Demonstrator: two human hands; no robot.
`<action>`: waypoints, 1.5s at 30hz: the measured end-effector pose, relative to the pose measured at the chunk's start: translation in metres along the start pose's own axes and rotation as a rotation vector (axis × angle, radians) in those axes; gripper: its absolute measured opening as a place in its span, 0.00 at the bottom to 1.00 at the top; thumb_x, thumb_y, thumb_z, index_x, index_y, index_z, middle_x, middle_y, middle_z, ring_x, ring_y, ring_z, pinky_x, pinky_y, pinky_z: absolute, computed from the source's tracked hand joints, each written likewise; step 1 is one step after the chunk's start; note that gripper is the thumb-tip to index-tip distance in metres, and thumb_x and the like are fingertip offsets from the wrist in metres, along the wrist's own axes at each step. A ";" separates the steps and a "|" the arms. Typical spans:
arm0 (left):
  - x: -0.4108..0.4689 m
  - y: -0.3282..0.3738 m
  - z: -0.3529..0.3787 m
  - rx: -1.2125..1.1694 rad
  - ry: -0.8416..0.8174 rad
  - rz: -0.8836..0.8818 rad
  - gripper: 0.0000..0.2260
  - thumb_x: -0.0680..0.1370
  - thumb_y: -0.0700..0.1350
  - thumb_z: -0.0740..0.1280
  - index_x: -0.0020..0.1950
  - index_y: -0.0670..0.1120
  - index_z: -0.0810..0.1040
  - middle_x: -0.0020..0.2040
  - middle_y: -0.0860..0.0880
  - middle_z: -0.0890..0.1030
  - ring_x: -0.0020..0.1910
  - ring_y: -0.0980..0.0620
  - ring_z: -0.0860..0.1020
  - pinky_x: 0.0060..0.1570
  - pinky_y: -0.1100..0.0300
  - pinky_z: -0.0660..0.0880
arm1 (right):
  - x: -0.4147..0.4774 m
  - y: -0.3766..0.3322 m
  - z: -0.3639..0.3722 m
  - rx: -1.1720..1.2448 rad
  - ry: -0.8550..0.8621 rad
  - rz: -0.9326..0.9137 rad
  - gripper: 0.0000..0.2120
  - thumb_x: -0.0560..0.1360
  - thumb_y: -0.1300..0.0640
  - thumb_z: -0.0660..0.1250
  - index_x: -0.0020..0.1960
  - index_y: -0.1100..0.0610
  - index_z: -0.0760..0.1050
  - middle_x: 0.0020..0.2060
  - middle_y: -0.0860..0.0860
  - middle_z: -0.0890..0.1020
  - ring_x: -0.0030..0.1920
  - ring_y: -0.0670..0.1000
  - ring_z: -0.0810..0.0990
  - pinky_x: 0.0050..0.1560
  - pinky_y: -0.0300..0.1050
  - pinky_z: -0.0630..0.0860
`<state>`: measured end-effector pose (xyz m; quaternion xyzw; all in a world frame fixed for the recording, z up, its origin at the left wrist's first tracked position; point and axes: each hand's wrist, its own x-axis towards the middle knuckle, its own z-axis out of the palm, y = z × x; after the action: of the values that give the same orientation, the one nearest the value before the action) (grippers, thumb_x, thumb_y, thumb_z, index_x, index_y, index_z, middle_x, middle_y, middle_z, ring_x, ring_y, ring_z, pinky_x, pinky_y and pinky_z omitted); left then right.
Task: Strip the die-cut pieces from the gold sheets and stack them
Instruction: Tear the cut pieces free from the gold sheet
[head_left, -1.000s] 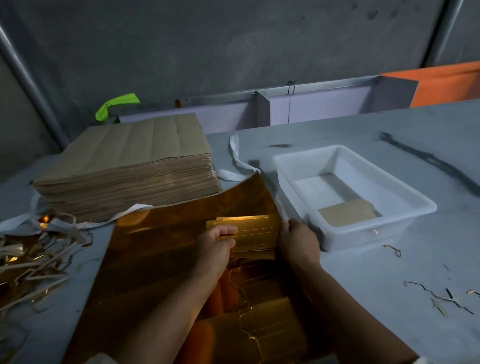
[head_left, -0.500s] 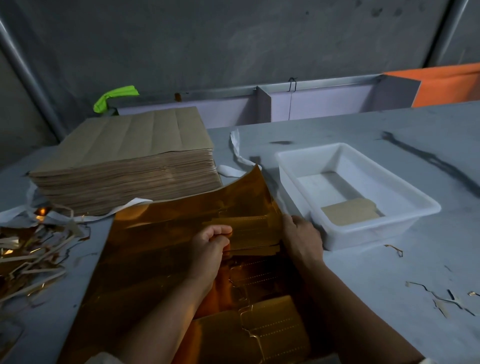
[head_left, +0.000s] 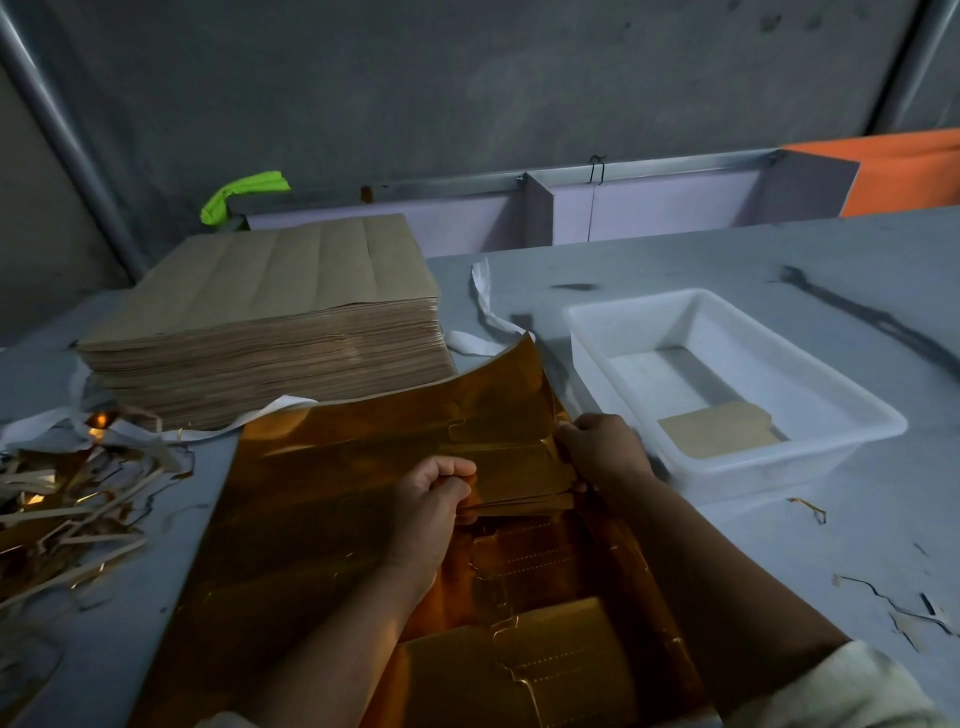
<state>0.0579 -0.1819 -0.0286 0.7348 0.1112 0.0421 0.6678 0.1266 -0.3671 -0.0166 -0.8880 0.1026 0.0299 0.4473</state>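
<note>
A large gold sheet (head_left: 322, 499) lies on the grey table in front of me, its far right corner curling up. My left hand (head_left: 428, 499) pinches the left end of a small bundle of gold die-cut pieces (head_left: 519, 475) held over the sheet. My right hand (head_left: 602, 449) grips the bundle's right end at the sheet's right edge. More die-cut outlines with dotted fold lines (head_left: 540, 566) show in the sheet below my hands. A white plastic tray (head_left: 852, 415) to the right holds a brown-backed piece (head_left: 719, 431).
A thick stack of brown-backed sheets (head_left: 270, 322) stands at the back left. Gold and white waste strips (head_left: 57, 525) pile up on the left. Small scraps (head_left: 893, 608) lie on the table at the right. White strapping (head_left: 488, 306) curls behind the sheet.
The bundle of pieces has been lowered closer to the sheet. My right hand has shifted to the sheet's right edge, and the far corner of the sheet has curled up.
</note>
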 end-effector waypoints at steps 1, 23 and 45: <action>0.000 0.000 0.000 -0.003 -0.002 0.001 0.09 0.79 0.33 0.61 0.51 0.44 0.80 0.51 0.47 0.79 0.48 0.49 0.79 0.39 0.61 0.77 | -0.001 0.001 0.001 0.009 -0.003 0.001 0.13 0.83 0.49 0.61 0.44 0.55 0.76 0.34 0.54 0.82 0.27 0.49 0.79 0.31 0.43 0.76; 0.001 -0.002 -0.002 -0.111 0.025 -0.016 0.10 0.79 0.33 0.61 0.49 0.44 0.79 0.48 0.45 0.78 0.45 0.46 0.77 0.45 0.49 0.79 | -0.005 0.003 0.003 0.069 0.036 0.033 0.16 0.84 0.53 0.57 0.42 0.57 0.77 0.39 0.58 0.82 0.41 0.56 0.81 0.45 0.52 0.79; 0.004 0.014 -0.009 -0.303 -0.012 0.016 0.30 0.78 0.33 0.63 0.73 0.59 0.63 0.58 0.47 0.77 0.53 0.49 0.80 0.36 0.63 0.79 | -0.060 -0.021 0.008 0.250 -0.091 -0.012 0.08 0.84 0.54 0.57 0.56 0.55 0.75 0.46 0.56 0.81 0.39 0.54 0.82 0.36 0.47 0.80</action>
<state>0.0618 -0.1732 -0.0146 0.6267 0.0939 0.0595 0.7713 0.0723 -0.3396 0.0037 -0.8235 0.0798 0.0544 0.5590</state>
